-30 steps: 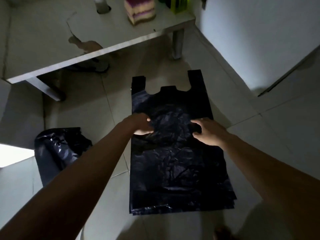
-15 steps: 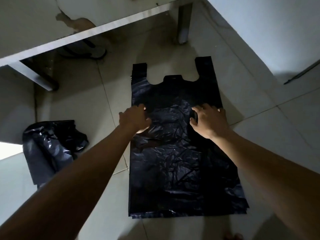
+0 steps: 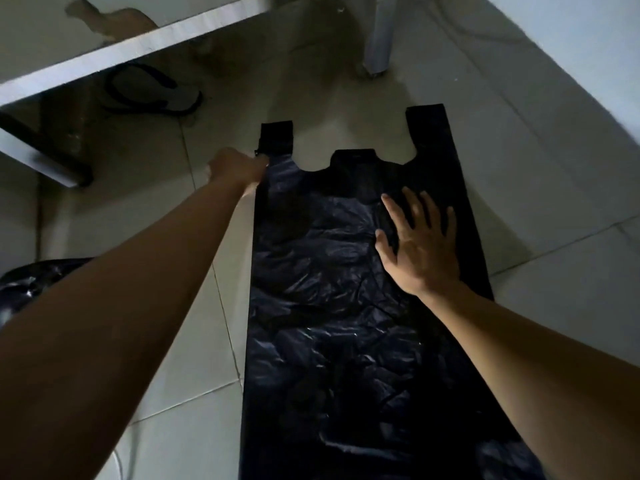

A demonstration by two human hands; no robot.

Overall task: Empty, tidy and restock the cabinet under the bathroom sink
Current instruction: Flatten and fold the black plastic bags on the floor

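Glossy black plastic bag (image 3: 346,306); pale grey floor tiles (image 3: 519,174); black-strapped white sandal (image 3: 156,95); white table (image 3: 121,53)

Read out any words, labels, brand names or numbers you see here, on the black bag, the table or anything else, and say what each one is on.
None: there is no readable text in this picture.
The black bag lying flat on the floor is plain, with no print or logo showing.
The table, the sandal under it and the crumpled bag at the left show no label either. The light is dim, so faint marks could go unseen.
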